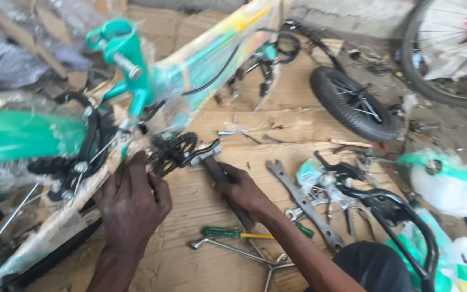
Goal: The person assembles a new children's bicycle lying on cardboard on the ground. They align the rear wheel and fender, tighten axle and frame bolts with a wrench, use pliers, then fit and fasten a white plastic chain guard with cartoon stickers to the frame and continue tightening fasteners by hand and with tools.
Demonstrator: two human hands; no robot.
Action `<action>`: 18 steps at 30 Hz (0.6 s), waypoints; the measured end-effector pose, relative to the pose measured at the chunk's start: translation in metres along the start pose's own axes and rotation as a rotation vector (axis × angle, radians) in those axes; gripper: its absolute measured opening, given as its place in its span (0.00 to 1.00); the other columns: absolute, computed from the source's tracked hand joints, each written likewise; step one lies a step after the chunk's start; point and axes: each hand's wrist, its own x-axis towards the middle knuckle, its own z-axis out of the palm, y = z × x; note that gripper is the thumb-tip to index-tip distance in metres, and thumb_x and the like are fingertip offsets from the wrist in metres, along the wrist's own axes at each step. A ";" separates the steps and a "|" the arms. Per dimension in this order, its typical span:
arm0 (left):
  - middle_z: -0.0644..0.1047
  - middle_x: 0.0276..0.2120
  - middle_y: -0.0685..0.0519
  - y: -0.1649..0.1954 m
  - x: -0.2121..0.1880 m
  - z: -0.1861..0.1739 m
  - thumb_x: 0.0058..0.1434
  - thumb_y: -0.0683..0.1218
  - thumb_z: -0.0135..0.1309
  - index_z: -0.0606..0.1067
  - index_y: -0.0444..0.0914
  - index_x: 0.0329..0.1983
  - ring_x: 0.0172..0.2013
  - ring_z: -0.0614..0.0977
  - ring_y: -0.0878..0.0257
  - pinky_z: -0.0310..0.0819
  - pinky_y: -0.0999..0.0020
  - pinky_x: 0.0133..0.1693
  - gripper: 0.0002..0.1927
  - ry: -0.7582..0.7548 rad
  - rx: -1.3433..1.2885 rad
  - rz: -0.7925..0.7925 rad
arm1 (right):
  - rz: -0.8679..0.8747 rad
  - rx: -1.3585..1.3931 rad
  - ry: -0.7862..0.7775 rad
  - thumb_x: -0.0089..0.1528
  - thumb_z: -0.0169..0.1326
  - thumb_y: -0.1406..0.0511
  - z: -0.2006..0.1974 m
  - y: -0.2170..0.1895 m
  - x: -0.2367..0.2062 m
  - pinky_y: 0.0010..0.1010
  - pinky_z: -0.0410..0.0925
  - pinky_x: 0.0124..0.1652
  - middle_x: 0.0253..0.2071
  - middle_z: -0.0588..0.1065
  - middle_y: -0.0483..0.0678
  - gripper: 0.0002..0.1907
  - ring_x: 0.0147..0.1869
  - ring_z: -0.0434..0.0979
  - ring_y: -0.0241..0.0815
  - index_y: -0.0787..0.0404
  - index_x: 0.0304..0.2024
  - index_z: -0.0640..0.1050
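Note:
A teal bicycle frame (136,81), partly wrapped in plastic and cardboard, lies across the left half of the view. My left hand (132,197) rests against the frame just left of the black chainring (171,151). My right hand (240,190) grips the dark handle of a hammer (214,167), whose metal head sits at the black crank arm (201,150) beside the chainring.
Flattened cardboard (277,116) covers the floor. Flat spanners (304,203), a green-handled screwdriver (220,233) and a Y-shaped socket wrench (255,258) lie near my right forearm. A small black wheel (352,103), black handlebars (401,213), wrapped teal parts (449,181) and a larger wheel (444,48) lie to the right.

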 end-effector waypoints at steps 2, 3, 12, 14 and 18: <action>0.81 0.42 0.45 0.002 -0.002 -0.001 0.62 0.42 0.54 0.76 0.33 0.55 0.41 0.82 0.50 0.74 0.55 0.42 0.18 0.002 -0.063 0.008 | -0.157 -0.338 0.127 0.58 0.61 0.61 -0.013 0.006 -0.020 0.39 0.69 0.38 0.38 0.77 0.51 0.29 0.38 0.75 0.48 0.57 0.62 0.73; 0.81 0.44 0.44 0.003 -0.002 -0.002 0.63 0.42 0.54 0.76 0.33 0.55 0.42 0.82 0.50 0.74 0.54 0.43 0.17 0.013 -0.084 0.004 | -0.324 -0.590 0.231 0.58 0.63 0.60 -0.024 0.006 -0.029 0.43 0.69 0.43 0.42 0.78 0.53 0.26 0.44 0.76 0.52 0.57 0.58 0.76; 0.78 0.50 0.41 0.046 0.019 -0.011 0.61 0.42 0.53 0.71 0.31 0.58 0.47 0.80 0.47 0.73 0.53 0.50 0.22 -0.010 -0.032 -0.022 | -0.952 -0.760 0.376 0.60 0.58 0.67 -0.028 -0.081 -0.053 0.47 0.66 0.56 0.57 0.71 0.57 0.24 0.62 0.70 0.60 0.63 0.59 0.72; 0.79 0.51 0.41 0.048 0.023 -0.009 0.56 0.40 0.52 0.70 0.32 0.56 0.50 0.81 0.44 0.73 0.53 0.51 0.22 0.122 0.040 0.012 | -1.024 -0.851 0.310 0.58 0.58 0.67 -0.011 -0.108 -0.044 0.47 0.66 0.56 0.58 0.71 0.56 0.27 0.62 0.70 0.59 0.63 0.60 0.71; 0.79 0.47 0.36 0.039 0.030 0.003 0.58 0.36 0.52 0.71 0.27 0.57 0.44 0.80 0.42 0.74 0.51 0.47 0.22 -0.112 -0.086 -0.210 | -1.189 -1.081 0.233 0.59 0.53 0.66 0.011 -0.139 -0.019 0.45 0.67 0.52 0.61 0.70 0.58 0.25 0.61 0.71 0.56 0.64 0.60 0.69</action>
